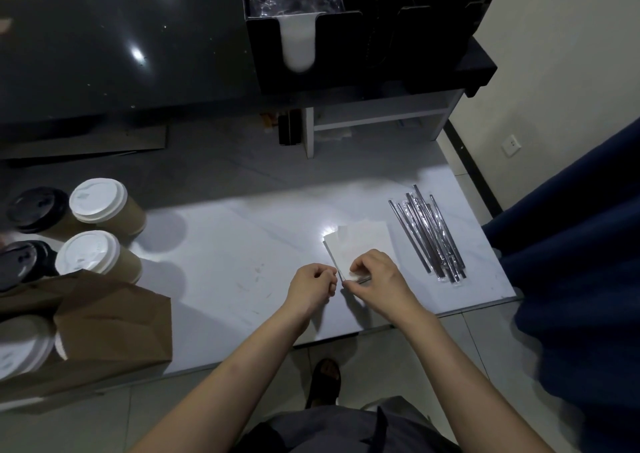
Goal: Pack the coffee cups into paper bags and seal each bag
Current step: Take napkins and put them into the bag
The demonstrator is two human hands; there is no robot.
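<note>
Both hands are working at the near corner of the napkin stack (360,239) on the white table (242,245). Your right hand (375,279) is pinching the stack's near edge, fingers curled over it. Your left hand (313,284) is curled narrow just beside that corner. Whether it is gripping a sheet cannot be told from this view.

The task items are sitting well apart from your hands, at the table's left. Four lidded coffee cups (98,207) are standing in a tight cluster, two with white lids and two with black. Just nearer you is the brown paper bag (114,321), not yet sealed, with a white lid (20,348) showing at its open end.

Judgement: you are likely peeling off one napkin for the bag.

Risks from here:
- Thin sheets may be clinging, so several could come away together.
- Pulling sideways could drag the whole stack toward the near table edge, which is close.
- Your right forearm is passing near the wrapped straws (429,234), and a wide sweep could scatter them.
- Reaching left in haste could knock the crowded cups over.
</note>
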